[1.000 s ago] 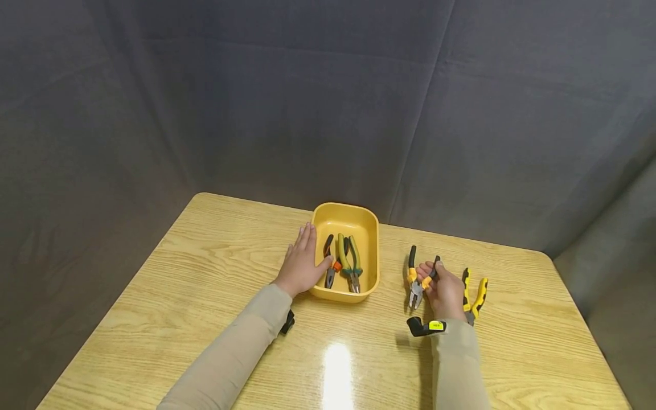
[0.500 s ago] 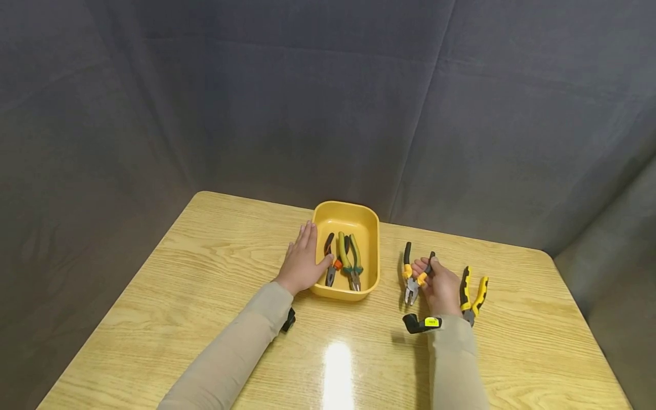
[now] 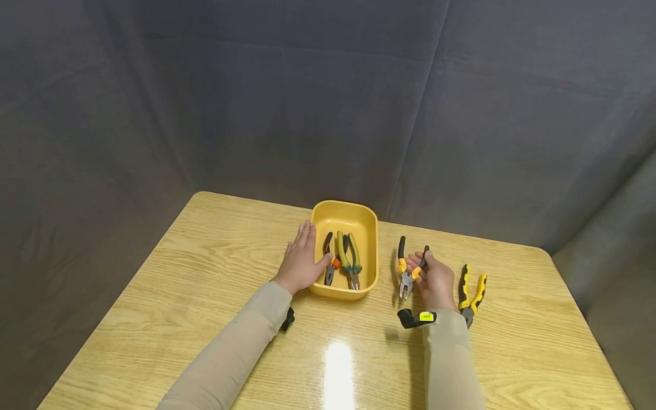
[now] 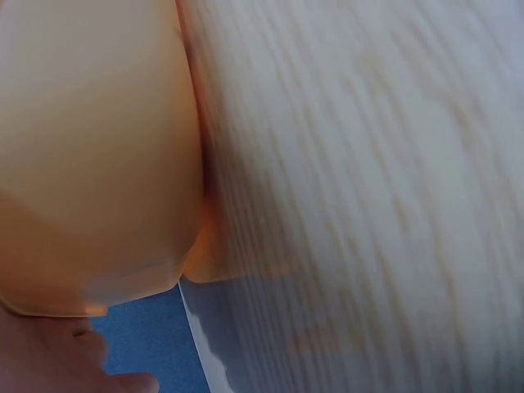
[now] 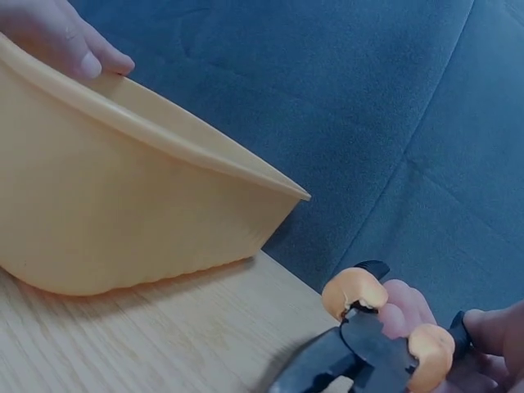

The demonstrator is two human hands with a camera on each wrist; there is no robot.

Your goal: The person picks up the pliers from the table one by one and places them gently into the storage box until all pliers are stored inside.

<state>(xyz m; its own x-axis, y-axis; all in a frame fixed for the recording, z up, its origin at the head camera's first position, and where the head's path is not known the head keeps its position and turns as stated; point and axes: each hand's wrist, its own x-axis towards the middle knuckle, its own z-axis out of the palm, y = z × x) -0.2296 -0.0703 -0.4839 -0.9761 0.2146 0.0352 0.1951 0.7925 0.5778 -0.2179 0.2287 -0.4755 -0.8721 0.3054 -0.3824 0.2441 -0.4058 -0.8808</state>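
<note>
A yellow tub [image 3: 370, 239] stands at the table's far middle. Inside lie black-and-orange pliers [image 3: 329, 265] and green-handled pliers [image 3: 350, 262]. My left hand [image 3: 301, 261] rests flat against the tub's left wall, thumb over the rim. The right wrist view shows that thumb [image 5: 61, 37] on the tub [image 5: 123, 221]. My right hand [image 3: 435, 280] grips black-and-yellow pliers [image 3: 406, 267] by the handles, raised just right of the tub, steel nose pointing toward me. Up close, the pliers [image 5: 368, 340] hang above the wood.
Another pair of yellow-and-black pliers [image 3: 471, 290] lies on the wooden table [image 3: 205, 296] right of my right hand. A dark cloth backdrop hangs behind the table. The left wrist view shows only the tub's wall [image 4: 98, 164] and table grain [image 4: 368, 205].
My right hand has carried the black-and-yellow pliers up and to the left, closer to the tub. The left hand has stayed against the tub.
</note>
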